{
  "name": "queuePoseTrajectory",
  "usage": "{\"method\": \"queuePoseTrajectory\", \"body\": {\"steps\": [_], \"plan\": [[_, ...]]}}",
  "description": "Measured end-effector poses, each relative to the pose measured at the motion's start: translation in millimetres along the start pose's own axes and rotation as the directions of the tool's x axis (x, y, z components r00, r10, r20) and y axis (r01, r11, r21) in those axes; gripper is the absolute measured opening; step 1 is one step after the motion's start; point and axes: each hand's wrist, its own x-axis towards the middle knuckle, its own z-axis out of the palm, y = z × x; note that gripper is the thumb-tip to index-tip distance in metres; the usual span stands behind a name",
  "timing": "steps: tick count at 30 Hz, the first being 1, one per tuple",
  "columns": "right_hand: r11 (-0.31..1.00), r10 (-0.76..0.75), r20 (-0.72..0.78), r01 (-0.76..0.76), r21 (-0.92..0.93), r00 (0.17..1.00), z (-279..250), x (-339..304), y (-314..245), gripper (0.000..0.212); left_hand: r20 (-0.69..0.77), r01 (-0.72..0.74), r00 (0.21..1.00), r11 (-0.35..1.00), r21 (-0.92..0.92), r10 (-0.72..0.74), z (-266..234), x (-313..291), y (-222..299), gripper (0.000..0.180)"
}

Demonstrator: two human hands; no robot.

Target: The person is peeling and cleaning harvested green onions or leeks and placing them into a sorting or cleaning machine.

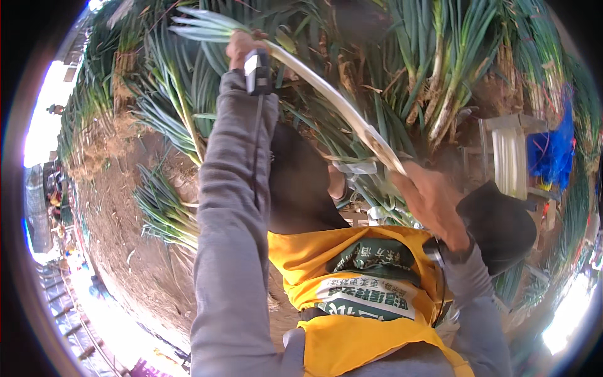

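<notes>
A long green onion [326, 94] is stretched in a bowed line between my two hands, leaves at the upper left, white shank running down to the right. My left hand [240, 49], arm reaching far forward, is closed round its leafy part, and the pale leaf tips stick out past the fist. A small grey device [257, 72] is strapped on that wrist. My right hand [433, 201] grips the white lower end, its fingers partly blurred; the root tip is hidden there. I wear a yellow apron [370, 239] over grey sleeves.
Piles of green onions [440, 88] line the far side and both flanks. A loose bunch [166, 210] lies on the bare earth [119, 251] at left. White peeled stalks [509, 163] rest in a metal rack at right, beside a blue plastic sheet [549, 154].
</notes>
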Motion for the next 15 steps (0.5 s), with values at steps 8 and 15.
{"method": "queuePoseTrajectory", "body": {"steps": [8,15], "plan": [[0.988,-0.006,-0.202,-0.026,-0.155,0.979,-15.4,-56.6,-21.7,0.013,0.33,-0.278,0.927,0.916,0.29,0.177,44.8,-34.7,-17.8,0.036],[0.945,0.316,-0.555,-0.306,0.113,0.77,-44.5,-80.1,21.8,0.025,-0.107,-0.368,0.915,0.913,0.175,0.39,58.7,-53.3,19.4,0.035]]}}
